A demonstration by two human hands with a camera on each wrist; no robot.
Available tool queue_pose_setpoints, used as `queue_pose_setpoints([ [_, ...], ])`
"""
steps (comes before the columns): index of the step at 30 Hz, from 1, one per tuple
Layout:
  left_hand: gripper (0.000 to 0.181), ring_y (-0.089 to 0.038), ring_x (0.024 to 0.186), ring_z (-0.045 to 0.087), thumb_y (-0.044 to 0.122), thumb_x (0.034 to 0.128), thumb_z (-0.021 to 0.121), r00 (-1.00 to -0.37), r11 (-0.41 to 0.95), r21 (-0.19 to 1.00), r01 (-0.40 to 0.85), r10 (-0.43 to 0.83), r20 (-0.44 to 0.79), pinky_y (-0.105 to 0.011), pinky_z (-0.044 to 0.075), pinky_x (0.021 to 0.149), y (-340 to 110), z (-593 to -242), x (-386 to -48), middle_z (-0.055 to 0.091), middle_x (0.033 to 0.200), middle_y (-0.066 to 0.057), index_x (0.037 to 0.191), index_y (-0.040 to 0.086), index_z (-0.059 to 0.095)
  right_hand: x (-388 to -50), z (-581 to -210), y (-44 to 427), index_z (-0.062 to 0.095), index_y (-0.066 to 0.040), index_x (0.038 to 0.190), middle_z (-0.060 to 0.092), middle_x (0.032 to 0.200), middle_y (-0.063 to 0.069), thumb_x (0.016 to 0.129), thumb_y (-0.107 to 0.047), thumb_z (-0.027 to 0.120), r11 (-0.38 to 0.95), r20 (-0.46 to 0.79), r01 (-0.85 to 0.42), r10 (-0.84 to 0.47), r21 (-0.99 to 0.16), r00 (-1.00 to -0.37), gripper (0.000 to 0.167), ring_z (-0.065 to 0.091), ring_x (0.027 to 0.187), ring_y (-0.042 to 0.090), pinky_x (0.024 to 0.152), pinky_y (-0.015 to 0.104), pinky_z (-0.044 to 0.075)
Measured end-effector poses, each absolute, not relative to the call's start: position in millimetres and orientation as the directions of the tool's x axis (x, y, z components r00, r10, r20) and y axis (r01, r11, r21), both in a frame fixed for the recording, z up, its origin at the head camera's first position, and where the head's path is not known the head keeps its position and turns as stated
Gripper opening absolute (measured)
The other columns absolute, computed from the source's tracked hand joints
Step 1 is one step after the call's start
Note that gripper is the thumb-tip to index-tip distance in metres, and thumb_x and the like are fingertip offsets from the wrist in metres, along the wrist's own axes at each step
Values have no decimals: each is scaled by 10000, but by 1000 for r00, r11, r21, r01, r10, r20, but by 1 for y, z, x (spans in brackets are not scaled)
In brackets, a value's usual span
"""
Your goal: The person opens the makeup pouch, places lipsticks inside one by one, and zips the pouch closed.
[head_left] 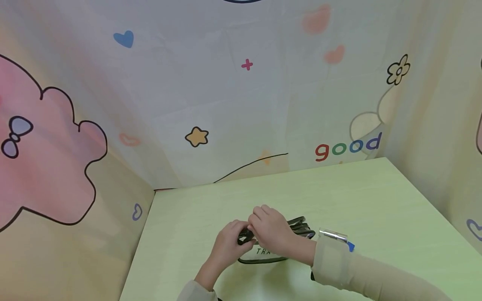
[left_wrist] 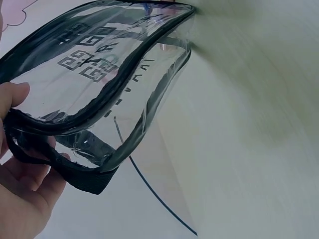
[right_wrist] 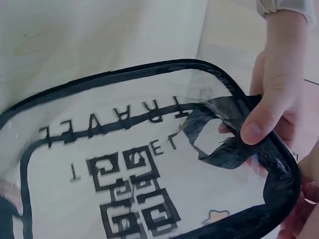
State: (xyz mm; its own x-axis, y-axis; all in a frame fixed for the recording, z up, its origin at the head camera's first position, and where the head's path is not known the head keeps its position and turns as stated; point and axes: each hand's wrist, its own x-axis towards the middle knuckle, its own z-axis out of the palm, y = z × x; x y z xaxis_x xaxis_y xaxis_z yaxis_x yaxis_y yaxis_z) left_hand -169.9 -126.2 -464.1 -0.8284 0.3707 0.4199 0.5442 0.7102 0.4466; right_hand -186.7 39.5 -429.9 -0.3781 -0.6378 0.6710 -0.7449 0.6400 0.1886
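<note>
A clear plastic travel pouch [head_left: 246,252] with black piping and the printed word TRAVEL is held just over the table. My left hand [head_left: 229,244] grips its left end, by a black strap. In the right wrist view, the left thumb [right_wrist: 259,127] presses on the black-trimmed side. My right hand [head_left: 272,230] has its fingers curled at the pouch's upper left corner, touching the left fingertips. What exactly the right fingers pinch is hidden. The left wrist view shows the pouch's black zipper edge [left_wrist: 89,117] and a dark square pattern through the plastic.
The pale green table [head_left: 180,225] runs back to a printed cloth backdrop [head_left: 226,92] with hearts, a star and the word "good". Cloth also hangs at both sides. A silvery cylinder [head_left: 333,235] and a blue tab sit on the right sleeve.
</note>
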Motion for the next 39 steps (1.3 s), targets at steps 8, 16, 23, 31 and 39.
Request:
queue_pose_setpoints([
  [8, 318, -72, 834, 538, 291, 708, 705, -784, 746, 346, 569, 365, 501, -227, 476, 697, -126, -464, -170, 611, 903, 94, 999, 217, 601, -184, -432, 37, 555, -103, 723, 436, 662, 0, 968, -199, 252, 643, 760, -736, -583, 214, -288, 401, 344, 564, 120, 457, 173, 287],
  [16, 245, -89, 818, 541, 234, 694, 711, -741, 711, 348, 611, 359, 568, -219, 468, 682, -122, -458, -172, 622, 886, 65, 925, 182, 647, -182, -432, 35, 536, -106, 734, 455, 666, -5, 960, -216, 301, 651, 753, -743, -564, 153, -339, 345, 371, 572, 114, 434, 155, 328],
  [23, 313, -88, 828, 571, 245, 686, 738, -776, 712, 395, 581, 336, 535, -242, 487, 705, -124, -458, -171, 635, 906, 50, 979, 181, 649, -178, -427, 35, 543, -123, 760, 477, 710, -23, 830, -175, 580, 697, 618, -717, -557, -15, -555, 95, 381, 633, 103, 450, 147, 349],
  [31, 324, -72, 810, 574, 258, 682, 743, -761, 709, 380, 594, 343, 551, -227, 487, 690, -126, -462, -171, 632, 894, 57, 982, 181, 649, -177, -422, 36, 552, -133, 779, 483, 727, -37, 837, -187, 577, 686, 533, -723, -585, -77, -612, 84, 386, 661, 97, 503, 153, 367],
  [39, 256, -65, 766, 566, 248, 686, 735, -727, 724, 302, 620, 386, 568, -193, 477, 655, -125, -460, -168, 626, 847, 71, 917, 181, 647, -181, -406, 39, 581, -150, 739, 487, 686, -56, 826, -203, 596, 626, 366, -780, -729, 17, -578, 103, 390, 637, 90, 491, 136, 350],
])
